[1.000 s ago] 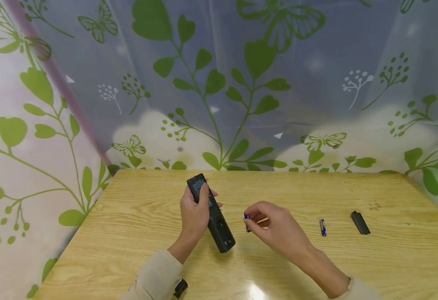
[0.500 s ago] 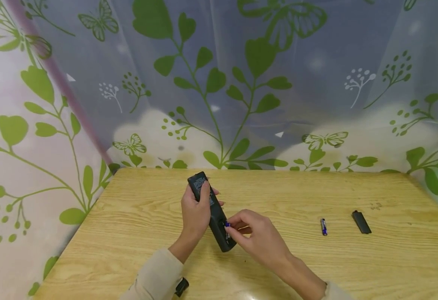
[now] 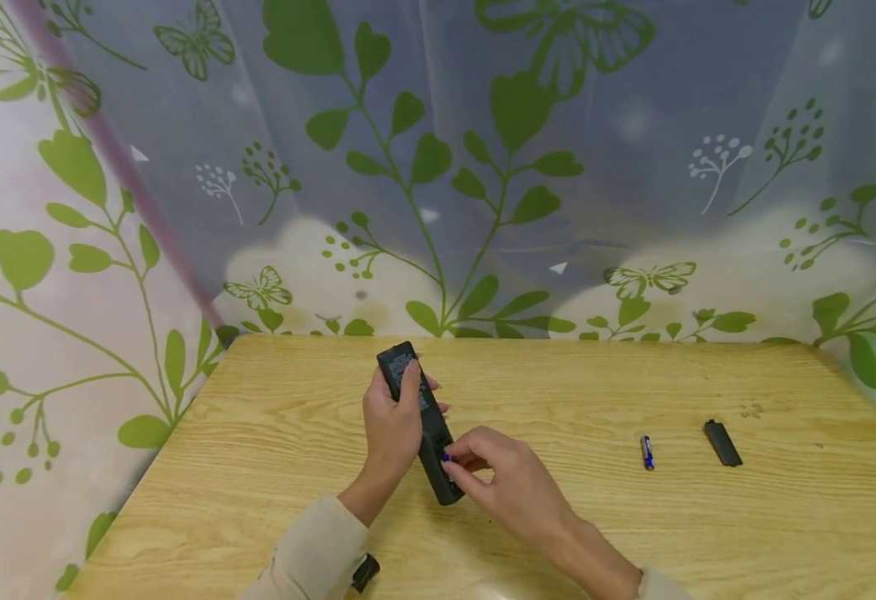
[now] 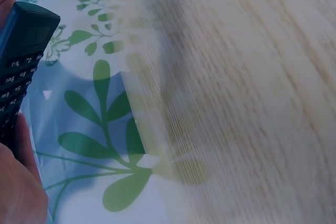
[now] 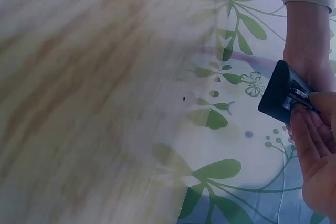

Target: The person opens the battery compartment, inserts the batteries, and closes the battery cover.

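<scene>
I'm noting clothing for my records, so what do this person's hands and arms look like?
The left hand and right hand wear no gloves. The left sleeve is beige and covers the forearm; the right sleeve, mostly out of view, looks similarly pale. A small black gadget shows beside the left sleeve, apparently worn there.

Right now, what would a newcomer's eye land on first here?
First, the backdrop sheet printed with green leaves and butterflies, filling the space behind the yellowish wood-grain table. Then the long black plastic remote control, tilted in the left grip, while the right grip pinches a small blue cylindrical battery at its open compartment. Off to the right lie a blue-and-silver battery and a flat black plastic cover.
</scene>
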Available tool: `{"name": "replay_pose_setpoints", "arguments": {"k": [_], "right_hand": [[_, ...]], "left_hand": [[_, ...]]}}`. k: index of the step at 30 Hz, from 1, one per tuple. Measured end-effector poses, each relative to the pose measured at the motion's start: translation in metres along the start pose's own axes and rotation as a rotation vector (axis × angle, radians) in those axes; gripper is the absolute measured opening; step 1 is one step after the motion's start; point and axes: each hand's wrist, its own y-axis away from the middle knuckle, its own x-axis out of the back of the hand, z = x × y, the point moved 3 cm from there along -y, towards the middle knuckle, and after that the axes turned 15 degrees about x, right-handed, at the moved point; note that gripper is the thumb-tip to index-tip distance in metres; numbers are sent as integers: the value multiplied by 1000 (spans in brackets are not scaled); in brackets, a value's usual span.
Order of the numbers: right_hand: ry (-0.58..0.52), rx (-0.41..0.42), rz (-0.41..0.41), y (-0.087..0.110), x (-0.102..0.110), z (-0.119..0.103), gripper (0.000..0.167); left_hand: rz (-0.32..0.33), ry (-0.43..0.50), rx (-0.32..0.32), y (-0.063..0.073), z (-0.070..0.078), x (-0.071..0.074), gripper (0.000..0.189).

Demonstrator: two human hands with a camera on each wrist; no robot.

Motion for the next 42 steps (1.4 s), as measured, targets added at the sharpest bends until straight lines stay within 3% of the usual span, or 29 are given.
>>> {"name": "replay_pose_setpoints", "arguments": {"k": [6, 12, 17, 23, 30, 33, 37, 42], "right_hand": [[64, 34, 17, 0, -5, -3, 14], [132, 4, 12, -2, -6, -6, 13], [156, -2, -51, -6, -5, -9, 14], [191, 44, -112, -10, -2, -14, 14], [269, 113, -164, -8, -1, -15, 9], [297, 142, -179, -9, 0, -16, 7], [361, 202, -195, -6, -2, -18, 19], [443, 239, -241, -2, -6, -20, 27]], "left_hand": [[25, 28, -17, 1, -1, 1, 31], [26, 47, -19, 3, -1, 0, 31], [21, 38, -26, 3, 0, -1, 29], [15, 36, -27, 3, 2, -6, 32], [48, 65, 39, 4, -3, -7, 27], [70, 64, 16, 2, -1, -7, 27], [89, 66, -19, -1, 3, -5, 29], [108, 80, -16, -3, 3, -2, 29]]}}
